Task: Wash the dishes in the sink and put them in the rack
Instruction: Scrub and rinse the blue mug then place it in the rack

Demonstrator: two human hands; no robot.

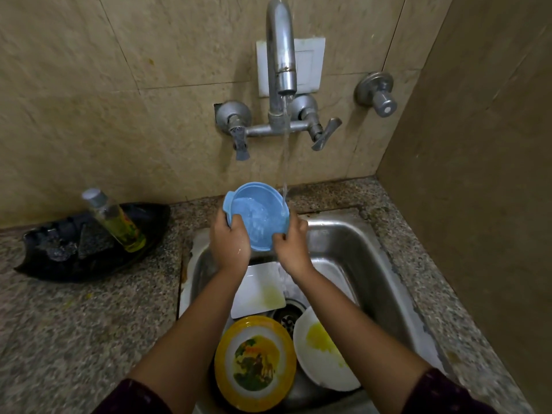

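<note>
A light blue bowl point(257, 213) is held over the steel sink point(352, 243), tilted toward me, under a thin stream of water from the tap point(280, 55). My left hand point(230, 240) grips its left rim and my right hand point(294, 243) grips its right rim. Water pools inside the bowl. Down in the sink lie a white square plate point(257, 291) with yellow stains, a round yellow-rimmed plate point(255, 363) with a picture, and a white round plate point(322, 351) smeared yellow.
A black tray point(89, 243) on the left granite counter point(74, 324) holds a bottle of yellow-green liquid point(116, 219) and dark scrubbers. Tap handles point(324, 132) jut from the tiled wall. A side wall point(478, 174) closes off the right.
</note>
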